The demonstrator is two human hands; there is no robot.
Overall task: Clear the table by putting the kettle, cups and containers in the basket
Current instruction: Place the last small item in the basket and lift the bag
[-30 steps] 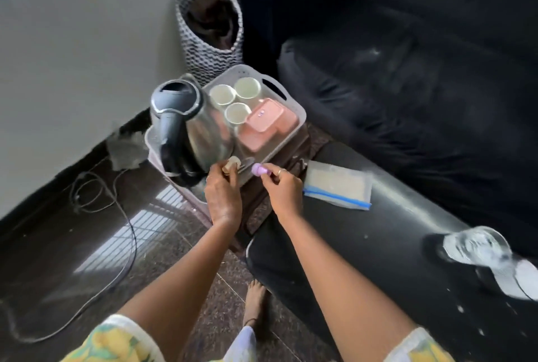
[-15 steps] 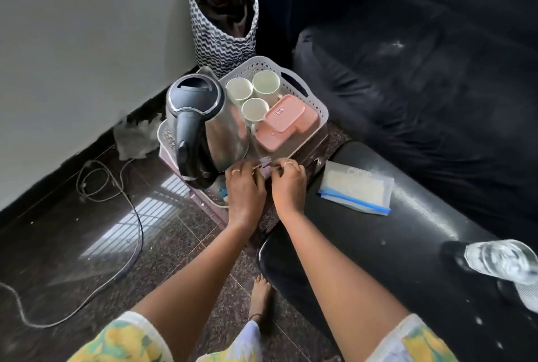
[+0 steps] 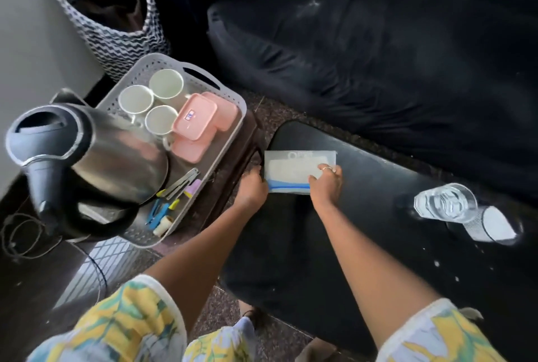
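A grey perforated basket (image 3: 233,105) at the left holds a steel kettle (image 3: 116,163) with a black lid and handle, three white cups (image 3: 166,83), pink lidded containers (image 3: 195,117) and small items such as clips and a purple-capped piece (image 3: 192,187). On the black table (image 3: 378,201) lies a clear zip bag (image 3: 294,171) with a blue seal strip. My left hand (image 3: 253,185) grips the bag's left edge. My right hand (image 3: 326,182) grips its lower right corner. The bag still rests on the table.
A clear glass of water (image 3: 445,201) and a second tumbler (image 3: 492,226) stand at the table's right. A dark sofa (image 3: 378,56) runs behind. A black-and-white woven bin (image 3: 116,41) stands by the wall. Cables (image 3: 29,239) lie on the floor at the left.
Both hands left the small items in the basket's near end and moved right onto the zip bag on the table. The camera came closer and tilted down.
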